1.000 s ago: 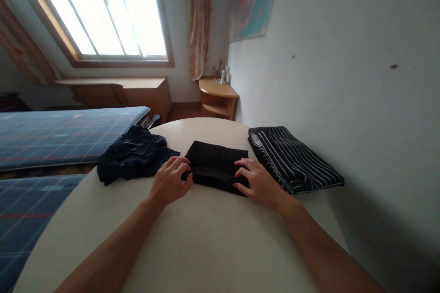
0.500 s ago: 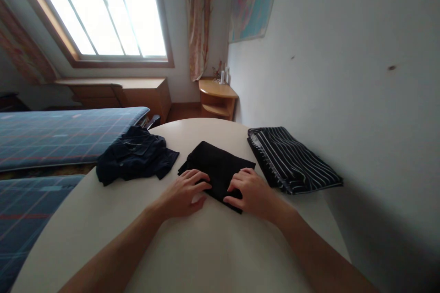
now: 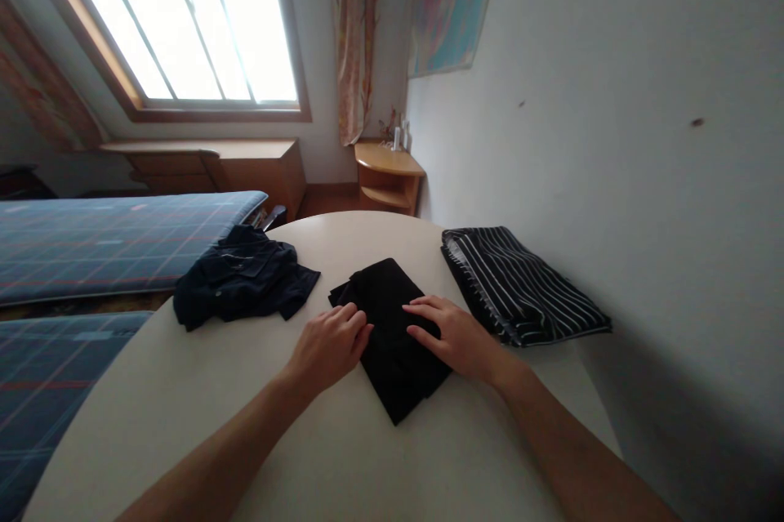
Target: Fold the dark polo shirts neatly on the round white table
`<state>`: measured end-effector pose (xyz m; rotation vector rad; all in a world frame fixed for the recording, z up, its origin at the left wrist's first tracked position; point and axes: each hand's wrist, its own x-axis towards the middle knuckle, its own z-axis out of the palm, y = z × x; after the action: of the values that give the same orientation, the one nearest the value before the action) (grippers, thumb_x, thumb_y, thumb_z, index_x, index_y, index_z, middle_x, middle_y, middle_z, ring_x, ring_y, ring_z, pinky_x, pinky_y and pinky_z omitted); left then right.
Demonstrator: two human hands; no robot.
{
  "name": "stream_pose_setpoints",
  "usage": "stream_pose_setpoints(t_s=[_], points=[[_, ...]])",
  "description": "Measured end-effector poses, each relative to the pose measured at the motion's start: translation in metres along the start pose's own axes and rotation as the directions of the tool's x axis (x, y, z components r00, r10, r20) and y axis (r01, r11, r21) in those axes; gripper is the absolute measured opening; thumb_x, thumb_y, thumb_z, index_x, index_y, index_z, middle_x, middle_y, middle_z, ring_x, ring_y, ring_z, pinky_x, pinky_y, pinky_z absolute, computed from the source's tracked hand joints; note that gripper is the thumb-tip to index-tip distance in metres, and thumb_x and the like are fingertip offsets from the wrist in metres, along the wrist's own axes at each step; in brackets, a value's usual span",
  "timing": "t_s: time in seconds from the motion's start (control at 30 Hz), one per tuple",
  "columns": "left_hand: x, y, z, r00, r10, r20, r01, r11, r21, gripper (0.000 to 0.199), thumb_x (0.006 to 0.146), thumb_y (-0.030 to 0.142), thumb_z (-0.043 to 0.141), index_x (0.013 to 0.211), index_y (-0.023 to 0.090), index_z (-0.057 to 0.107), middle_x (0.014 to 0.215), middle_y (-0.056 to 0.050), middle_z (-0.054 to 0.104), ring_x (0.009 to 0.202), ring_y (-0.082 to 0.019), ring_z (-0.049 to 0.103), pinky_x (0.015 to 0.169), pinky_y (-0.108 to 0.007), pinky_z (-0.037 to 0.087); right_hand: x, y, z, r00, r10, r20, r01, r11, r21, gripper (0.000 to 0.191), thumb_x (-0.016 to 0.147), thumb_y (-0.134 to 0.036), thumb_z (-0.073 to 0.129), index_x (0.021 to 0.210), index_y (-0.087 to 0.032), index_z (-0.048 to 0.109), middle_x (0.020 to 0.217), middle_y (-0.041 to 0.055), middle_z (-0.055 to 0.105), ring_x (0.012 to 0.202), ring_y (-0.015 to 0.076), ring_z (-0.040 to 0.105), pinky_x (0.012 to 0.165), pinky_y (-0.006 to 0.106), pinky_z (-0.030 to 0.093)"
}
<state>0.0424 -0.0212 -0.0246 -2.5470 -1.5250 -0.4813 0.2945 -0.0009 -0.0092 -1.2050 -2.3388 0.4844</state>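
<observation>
From my head view, the black folded cloth lies flat near the middle of the round, pale bench, set askew: its long axis runs from far left to near right, with one corner pointing back toward me. Its far-left end shows uneven, stacked layers. My left hand is at the cloth's left edge, fingers curled and thumb close to the index finger; whether they pinch fabric I cannot tell. My right hand rests on the right side, fingers slightly spread and reaching inward, thumb side toward me. Edges and room: a strip of bench surface shows between the black cloth and the crumpled navy garment on the left, which lies at the bench's left rim. More surface shows beyond the cloth to the far rim, and a broader stretch on the near side, between my forearms. To the right, the gap to the striped cloth is narrower, and my right hand is just beside that cloth's near end. Count: one black cloth, one navy garment, one striped cloth, two hands, two plaid mattresses left of the bench.
</observation>
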Motion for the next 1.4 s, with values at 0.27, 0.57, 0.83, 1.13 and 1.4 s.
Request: stream_pose_setpoints(t_s=[0.27, 0.57, 0.83, 1.13, 1.4], points=[[-0.002, 0.004, 0.0, 0.919, -0.395, 0.015, 0.395, 0.919, 0.019, 0.036, 0.096, 0.044, 0.05, 0.122, 0.02, 0.051, 0.091, -0.01, 0.073, 0.077, -0.027, 0.071, 0.058, -0.031, 0.042, -0.003, -0.012, -0.019, 0.967, 0.194, 0.163, -0.213, 0.971, 0.107, 0.029, 0.095, -0.043, 0.055, 0.101, -0.023, 0.074, 0.084, 0.0029, 0.076, 0.074, 0.0183, 0.069, 0.067, 0.028, 0.049], [-0.001, 0.003, -0.005, 0.845, -0.463, 0.267, 0.489, 0.872, -0.034, 0.037, 0.093, 0.055, 0.05, 0.1, 0.02, 0.062, 0.092, -0.011, 0.075, 0.083, -0.031, 0.072, 0.061, -0.034, 0.044, -0.006, -0.008, -0.02, 0.877, 0.48, -0.029, -0.466, 0.834, -0.296, 0.034, 0.095, -0.048, 0.052, 0.085, -0.022, 0.07, 0.083, 0.0098, 0.075, 0.078, 0.0258, 0.071, 0.061, 0.031, 0.042], [0.002, -0.001, 0.002, 0.858, -0.428, 0.285, 0.486, 0.856, -0.176, 0.024, 0.09, 0.044, 0.058, 0.085, 0.021, 0.057, 0.086, -0.007, 0.073, 0.081, -0.025, 0.069, 0.064, -0.031, 0.044, -0.005, -0.005, -0.008, 0.862, 0.503, -0.056, -0.5, 0.828, -0.254, 0.038, 0.095, -0.051, 0.05, 0.085, -0.02, 0.071, 0.089, 0.0121, 0.076, 0.087, 0.0278, 0.072, 0.065, 0.033, 0.046], [0.003, 0.008, 0.008, 0.819, -0.475, 0.323, 0.572, 0.724, -0.386, 0.019, 0.091, 0.028, 0.057, 0.103, 0.021, 0.044, 0.077, -0.001, 0.065, 0.066, -0.018, 0.063, 0.06, -0.027, 0.039, -0.002, -0.008, 0.0, 0.811, 0.585, -0.013, -0.557, 0.766, -0.321, 0.043, 0.096, -0.054, 0.048, 0.09, -0.018, 0.071, 0.093, 0.013, 0.076, 0.091, 0.0278, 0.072, 0.067, 0.031, 0.045], [0.0, 0.01, 0.018, 0.868, -0.446, 0.217, 0.467, 0.587, -0.661, 0.033, 0.083, 0.016, 0.052, 0.116, 0.018, 0.052, 0.112, -0.008, 0.058, 0.068, -0.013, 0.058, 0.069, -0.031, 0.051, -0.003, -0.014, -0.001, 0.8, 0.6, -0.009, -0.573, 0.76, -0.306, 0.037, 0.101, -0.047, 0.045, 0.101, -0.017, 0.067, 0.096, 0.0134, 0.075, 0.092, 0.0277, 0.072, 0.069, 0.031, 0.044]])
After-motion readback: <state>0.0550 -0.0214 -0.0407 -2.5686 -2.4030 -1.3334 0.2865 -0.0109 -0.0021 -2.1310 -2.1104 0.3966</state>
